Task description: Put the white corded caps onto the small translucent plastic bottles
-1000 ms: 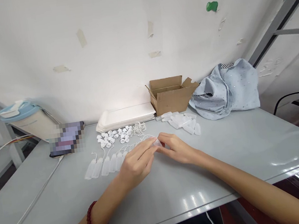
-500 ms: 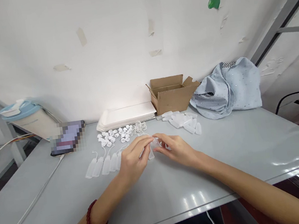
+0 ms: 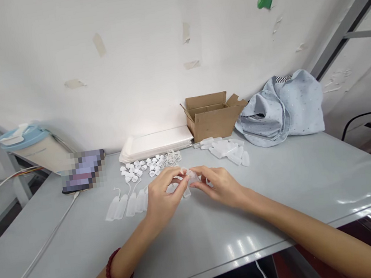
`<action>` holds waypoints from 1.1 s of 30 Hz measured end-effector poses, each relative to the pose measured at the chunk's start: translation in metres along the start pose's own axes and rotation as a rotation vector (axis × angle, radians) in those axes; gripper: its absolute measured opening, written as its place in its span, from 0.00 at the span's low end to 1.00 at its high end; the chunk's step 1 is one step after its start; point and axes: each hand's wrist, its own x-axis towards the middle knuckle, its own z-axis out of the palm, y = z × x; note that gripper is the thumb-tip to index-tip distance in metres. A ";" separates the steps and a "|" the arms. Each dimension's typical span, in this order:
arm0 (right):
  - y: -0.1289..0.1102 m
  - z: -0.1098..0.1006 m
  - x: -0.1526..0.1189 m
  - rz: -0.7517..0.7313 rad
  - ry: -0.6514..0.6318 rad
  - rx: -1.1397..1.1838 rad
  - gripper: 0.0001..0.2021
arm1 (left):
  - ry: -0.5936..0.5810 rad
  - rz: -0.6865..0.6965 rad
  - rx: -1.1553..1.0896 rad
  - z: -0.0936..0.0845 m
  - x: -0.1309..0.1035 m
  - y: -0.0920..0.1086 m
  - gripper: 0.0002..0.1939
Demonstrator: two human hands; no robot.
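A small translucent bottle is pinched between the thumb and fingers of my right hand. The fingertips of my left hand close at the same bottle's left end; what they grip there is too small to tell. Several clear bottles with white strings lie in a row on the left, partly hidden behind my left hand. White caps are scattered beyond them, beside a bundle of white string. More translucent bottles lie in a pile behind my right hand.
White flat packets are stacked against the wall, beside an open cardboard box. A light blue bag sits at the back right. On the left a phone with a cable leans on a blue-lidded container at the grey table's back.
My left fingers have shifted and opened slightly at the bottle, with the thumb now in clearer view. My right hand holds nearly the same place.
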 end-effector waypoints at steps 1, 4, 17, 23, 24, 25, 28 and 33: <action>-0.001 0.000 0.000 0.019 -0.007 0.044 0.11 | -0.002 -0.004 0.003 0.000 0.000 0.000 0.03; -0.005 -0.002 0.001 0.095 -0.035 0.187 0.07 | -0.015 -0.006 0.017 -0.001 0.001 0.001 0.03; -0.009 -0.015 0.014 0.480 -0.213 0.977 0.13 | 0.030 0.143 0.142 -0.003 0.001 -0.001 0.06; -0.003 -0.012 0.014 0.499 -0.215 1.071 0.14 | -0.122 0.397 0.315 -0.001 0.000 -0.004 0.20; -0.003 -0.012 0.013 0.492 -0.218 1.069 0.14 | -0.151 0.408 0.339 -0.001 0.000 -0.005 0.22; -0.003 -0.012 0.013 0.488 -0.220 1.066 0.14 | -0.169 0.413 0.356 0.000 0.000 -0.007 0.23; -0.003 -0.013 0.014 0.489 -0.228 1.044 0.15 | -0.176 0.402 0.373 0.001 -0.001 -0.011 0.22; -0.004 -0.014 0.015 0.476 -0.281 0.908 0.14 | -0.168 0.361 0.363 0.002 -0.002 -0.015 0.20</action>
